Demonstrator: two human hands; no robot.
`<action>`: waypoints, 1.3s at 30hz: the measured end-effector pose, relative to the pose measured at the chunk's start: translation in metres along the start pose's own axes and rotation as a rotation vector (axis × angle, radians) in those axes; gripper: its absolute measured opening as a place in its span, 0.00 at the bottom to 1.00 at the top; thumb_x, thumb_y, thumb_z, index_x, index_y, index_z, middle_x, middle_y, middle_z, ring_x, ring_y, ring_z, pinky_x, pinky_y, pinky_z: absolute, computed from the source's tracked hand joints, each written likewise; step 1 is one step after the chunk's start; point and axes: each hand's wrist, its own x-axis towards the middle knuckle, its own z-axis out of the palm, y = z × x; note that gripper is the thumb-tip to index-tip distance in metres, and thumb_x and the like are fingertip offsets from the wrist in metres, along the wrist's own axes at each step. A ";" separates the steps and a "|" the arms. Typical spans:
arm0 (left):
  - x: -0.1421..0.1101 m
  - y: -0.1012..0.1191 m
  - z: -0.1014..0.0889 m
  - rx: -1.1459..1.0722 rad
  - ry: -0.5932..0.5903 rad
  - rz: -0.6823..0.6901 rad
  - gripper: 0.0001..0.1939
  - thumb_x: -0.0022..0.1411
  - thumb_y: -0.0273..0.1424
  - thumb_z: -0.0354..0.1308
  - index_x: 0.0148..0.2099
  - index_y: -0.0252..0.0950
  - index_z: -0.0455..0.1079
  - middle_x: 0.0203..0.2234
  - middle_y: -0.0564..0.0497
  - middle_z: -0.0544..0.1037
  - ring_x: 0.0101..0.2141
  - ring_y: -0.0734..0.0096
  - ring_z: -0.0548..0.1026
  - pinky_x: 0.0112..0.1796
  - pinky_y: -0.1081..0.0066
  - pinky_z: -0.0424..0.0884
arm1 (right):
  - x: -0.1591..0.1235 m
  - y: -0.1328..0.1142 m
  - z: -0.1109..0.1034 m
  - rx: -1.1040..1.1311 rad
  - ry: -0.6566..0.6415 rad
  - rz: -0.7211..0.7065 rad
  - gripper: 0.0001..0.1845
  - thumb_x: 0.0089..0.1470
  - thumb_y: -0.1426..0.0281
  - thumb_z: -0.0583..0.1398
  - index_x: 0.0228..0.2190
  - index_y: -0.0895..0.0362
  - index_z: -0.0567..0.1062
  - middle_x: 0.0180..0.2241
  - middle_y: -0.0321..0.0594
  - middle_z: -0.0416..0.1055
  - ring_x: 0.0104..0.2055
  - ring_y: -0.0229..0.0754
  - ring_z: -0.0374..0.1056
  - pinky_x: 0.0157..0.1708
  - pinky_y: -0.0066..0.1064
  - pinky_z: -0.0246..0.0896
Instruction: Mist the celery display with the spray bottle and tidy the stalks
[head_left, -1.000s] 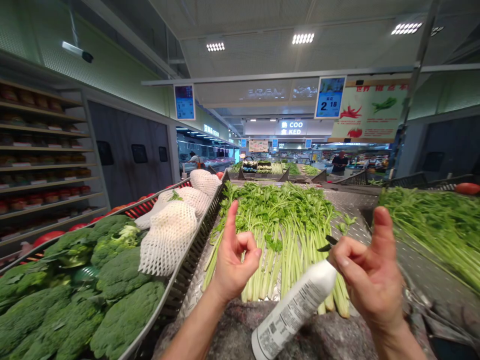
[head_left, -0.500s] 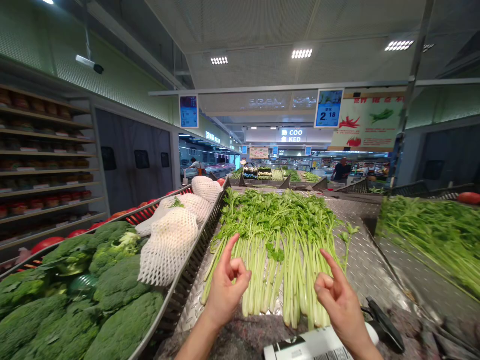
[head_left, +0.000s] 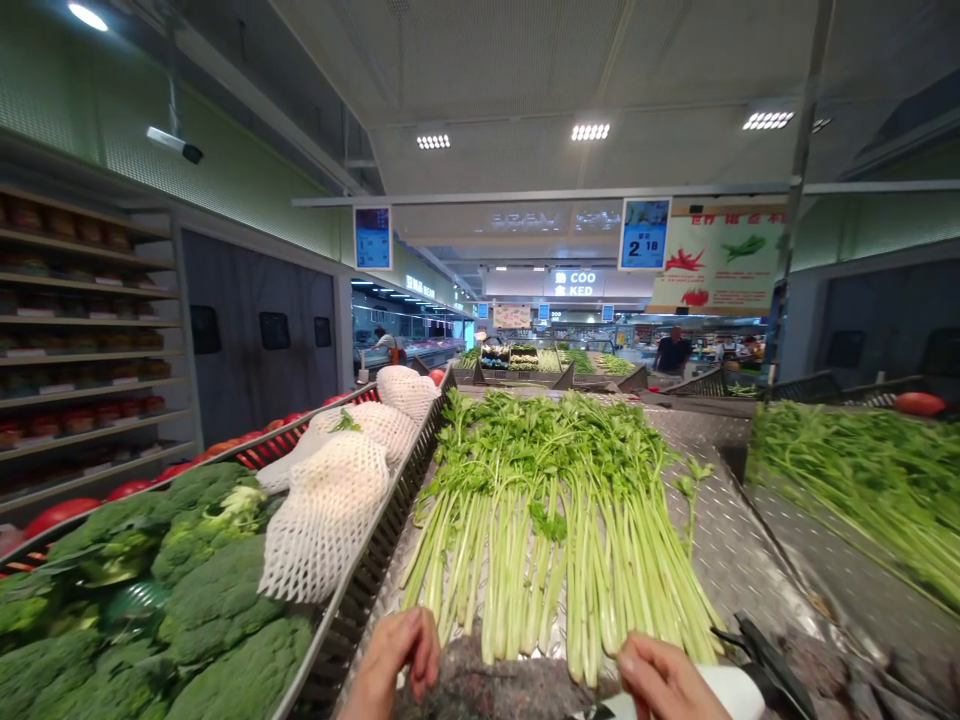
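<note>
A row of celery (head_left: 525, 560) lies on a metal tread-plate shelf, leafy tops pointing away and pale stalk ends toward me. My left hand (head_left: 401, 655) is near the front edge, left of the stalk ends, its fingers curled down and together with nothing visible in them. My right hand (head_left: 664, 675) has its fingers curled in, beside the stalk ends at the right. It is over a white spray bottle (head_left: 731, 690) with a black nozzle, partly covering it; I see no grip on the bottle. A dark mottled cloth (head_left: 502, 685) lies along the front.
On the left, a black crate (head_left: 375, 545) holds broccoli (head_left: 225, 590) and pale produce in white foam nets (head_left: 330, 520). Red tomatoes (head_left: 64, 515) lie beyond it. A mirrored panel (head_left: 855, 520) borders the right. Price signs (head_left: 645, 235) hang overhead, and a person in dark clothes (head_left: 673, 352) stands far back.
Both hands have moved down toward the front edge. Their raised index fingers are now curled in. The view has tilted slightly upward, and the celery looks unchanged.
</note>
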 end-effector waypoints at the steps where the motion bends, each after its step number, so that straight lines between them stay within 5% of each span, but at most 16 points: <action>1: 0.002 0.003 -0.002 -0.059 -0.011 -0.005 0.27 0.53 0.50 0.39 0.14 0.35 0.56 0.11 0.53 0.63 0.15 0.78 0.58 0.21 0.73 0.54 | 0.001 -0.008 -0.003 0.053 0.007 -0.027 0.24 0.46 0.51 0.51 0.15 0.57 0.57 0.14 0.31 0.54 0.17 0.32 0.51 0.18 0.25 0.42; 4: 0.014 0.032 -0.001 -0.184 -0.135 -0.031 0.31 0.50 0.56 0.34 0.13 0.35 0.54 0.09 0.53 0.61 0.13 0.79 0.56 0.20 0.74 0.51 | 0.008 -0.049 -0.012 0.307 -0.056 -0.093 0.27 0.49 0.49 0.45 0.13 0.57 0.55 0.16 0.32 0.54 0.16 0.31 0.51 0.19 0.26 0.45; 8: 0.037 0.087 0.009 -0.238 -0.364 -0.002 0.35 0.45 0.60 0.26 0.12 0.35 0.52 0.08 0.53 0.60 0.11 0.81 0.54 0.18 0.74 0.49 | 0.020 -0.107 -0.020 0.533 -0.255 -0.104 0.32 0.49 0.45 0.39 0.12 0.58 0.54 0.13 0.29 0.48 0.13 0.28 0.39 0.14 0.23 0.34; 12: 0.057 0.109 0.022 -0.290 -0.498 0.001 0.37 0.46 0.58 0.20 0.13 0.35 0.53 0.08 0.52 0.60 0.11 0.82 0.54 0.18 0.74 0.45 | 0.032 -0.130 -0.021 0.667 -0.356 -0.103 0.35 0.45 0.42 0.35 0.10 0.58 0.51 0.10 0.29 0.46 0.11 0.25 0.35 0.12 0.21 0.30; 19: 0.065 0.090 0.033 -0.372 -0.588 -0.072 0.37 0.47 0.57 0.18 0.13 0.35 0.53 0.07 0.54 0.58 0.10 0.83 0.51 0.17 0.73 0.41 | 0.037 -0.126 -0.018 0.802 -0.460 -0.077 0.35 0.45 0.42 0.35 0.09 0.59 0.50 0.10 0.28 0.46 0.10 0.23 0.36 0.12 0.19 0.30; 33: 0.066 0.085 0.045 -0.294 -0.610 -0.139 0.36 0.47 0.58 0.20 0.13 0.34 0.52 0.07 0.54 0.57 0.09 0.84 0.50 0.16 0.76 0.41 | 0.042 -0.107 -0.013 0.861 -0.430 -0.047 0.34 0.48 0.44 0.37 0.09 0.59 0.52 0.09 0.29 0.48 0.09 0.23 0.36 0.11 0.18 0.28; 36: 0.071 0.070 0.055 -0.190 -0.531 -0.180 0.35 0.48 0.57 0.23 0.14 0.34 0.54 0.07 0.55 0.58 0.10 0.84 0.51 0.16 0.77 0.43 | 0.041 -0.095 -0.013 0.795 -0.340 0.005 0.34 0.47 0.43 0.38 0.09 0.59 0.52 0.09 0.29 0.48 0.09 0.23 0.36 0.11 0.18 0.28; 39: 0.065 0.026 0.079 0.048 -0.299 -0.213 0.32 0.49 0.56 0.31 0.18 0.34 0.58 0.11 0.54 0.63 0.13 0.81 0.57 0.18 0.77 0.51 | 0.033 -0.065 -0.017 0.624 -0.123 0.119 0.33 0.46 0.44 0.41 0.11 0.59 0.55 0.10 0.29 0.50 0.09 0.25 0.41 0.11 0.19 0.31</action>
